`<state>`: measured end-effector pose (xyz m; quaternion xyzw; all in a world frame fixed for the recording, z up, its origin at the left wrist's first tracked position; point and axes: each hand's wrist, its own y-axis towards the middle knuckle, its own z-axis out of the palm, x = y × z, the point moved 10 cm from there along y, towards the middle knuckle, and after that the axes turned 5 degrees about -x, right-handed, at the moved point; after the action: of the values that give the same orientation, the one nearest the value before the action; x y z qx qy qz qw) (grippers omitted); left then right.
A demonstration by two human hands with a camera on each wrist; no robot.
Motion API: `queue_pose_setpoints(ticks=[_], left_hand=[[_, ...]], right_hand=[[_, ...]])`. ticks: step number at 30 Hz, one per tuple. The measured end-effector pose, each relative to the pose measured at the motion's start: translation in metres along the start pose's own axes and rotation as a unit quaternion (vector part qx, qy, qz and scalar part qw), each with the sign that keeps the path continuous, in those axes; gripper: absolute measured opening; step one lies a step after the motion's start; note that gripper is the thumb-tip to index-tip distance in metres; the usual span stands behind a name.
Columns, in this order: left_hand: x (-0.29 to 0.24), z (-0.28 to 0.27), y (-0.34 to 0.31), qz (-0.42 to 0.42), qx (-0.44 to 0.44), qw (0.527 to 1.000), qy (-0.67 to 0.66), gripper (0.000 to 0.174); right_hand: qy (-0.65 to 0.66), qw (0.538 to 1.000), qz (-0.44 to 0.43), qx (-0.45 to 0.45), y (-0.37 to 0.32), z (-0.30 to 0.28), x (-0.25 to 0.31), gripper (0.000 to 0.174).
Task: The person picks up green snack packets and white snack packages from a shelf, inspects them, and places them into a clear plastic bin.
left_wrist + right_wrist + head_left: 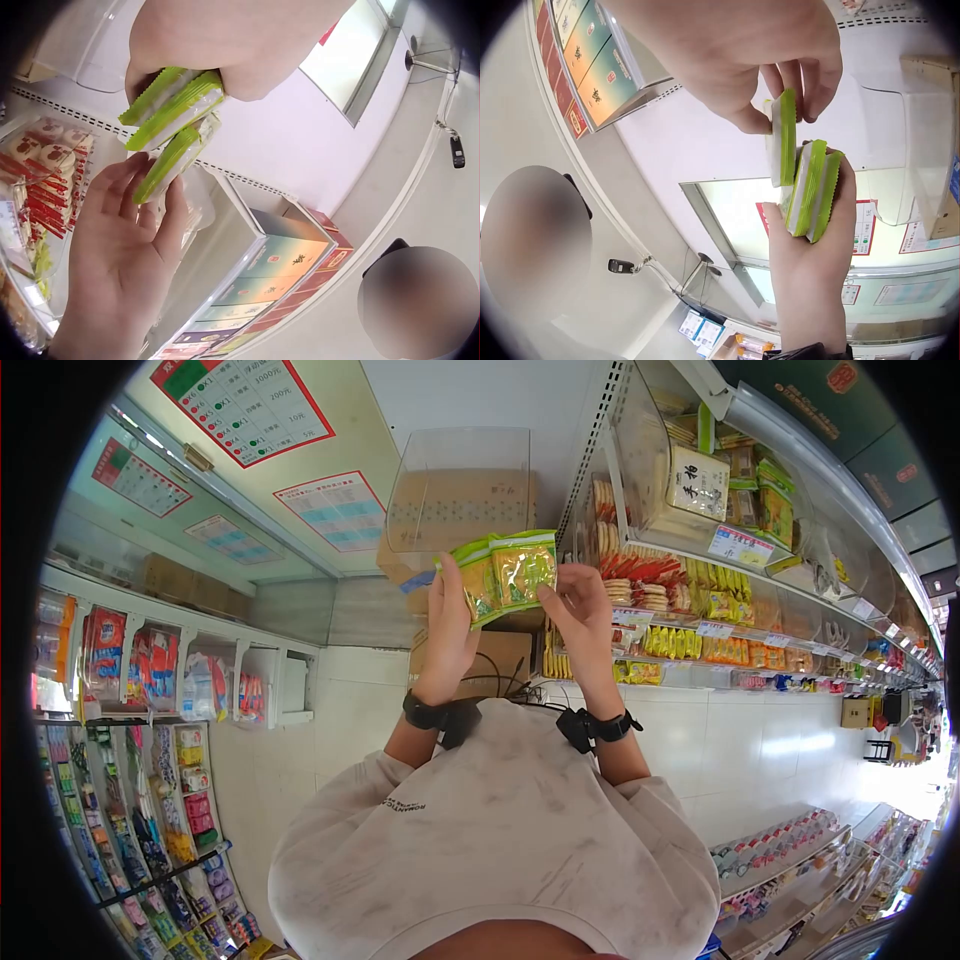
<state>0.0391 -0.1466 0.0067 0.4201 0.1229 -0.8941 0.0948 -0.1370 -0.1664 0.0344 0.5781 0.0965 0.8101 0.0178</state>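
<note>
Two green-edged snack packets [817,191] lie side by side in my left hand [455,630], gripped between its thumb and fingers. Another packet of the same kind [524,572], with a shiny clear and yellow front, is pinched at its edge by my right hand [582,615]. In the head view this packet overlaps the left-hand packets [478,588]. Both wrist views show the packets edge-on, the right-hand one [169,165] close against the other two. My left fingertips are partly hidden behind the packets.
Before me stand a cardboard box [460,510] and a clear plastic bin [455,455]. Shelves of packaged snacks [730,600] run along the right, with a clear-fronted bin [690,480] above. At the left are hanging goods [150,800] and a white rack [270,685].
</note>
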Motion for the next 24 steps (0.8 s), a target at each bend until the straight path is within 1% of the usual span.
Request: queue_pose_setpoints(ticks=[4,7,13,16,19,22,24], left_hand=[[0.002,-0.001,0.002,0.000,0.004,1.000,0.023,0.062],[0.003,-0.001,0.001,-0.003,0.000,1.000,0.014,0.063],[0.009,-0.009,0.004,-0.032,-0.025,0.999,-0.010,0.066],[0.008,-0.008,0.006,-0.029,-0.016,0.999,-0.019,0.068],[0.006,-0.009,0.006,-0.023,-0.014,0.999,-0.029,0.068],[0.002,-0.005,0.004,-0.022,-0.006,0.999,-0.023,0.069],[-0.001,0.000,0.005,-0.023,-0.003,0.999,-0.022,0.069]], right_hand=[[-0.009,1.000,0.009,0.007,0.000,0.002,-0.001,0.029],[-0.008,1.000,0.026,0.009,0.000,0.003,-0.004,0.029],[-0.014,0.999,0.030,0.007,0.000,0.002,-0.010,0.028],[-0.004,1.000,0.012,0.000,0.003,-0.003,-0.006,0.030],[-0.017,0.999,0.037,-0.016,0.004,-0.009,-0.010,0.033],[-0.006,0.999,0.037,-0.013,0.002,-0.007,-0.009,0.036],[-0.024,0.999,0.027,-0.001,0.000,-0.002,-0.011,0.035]])
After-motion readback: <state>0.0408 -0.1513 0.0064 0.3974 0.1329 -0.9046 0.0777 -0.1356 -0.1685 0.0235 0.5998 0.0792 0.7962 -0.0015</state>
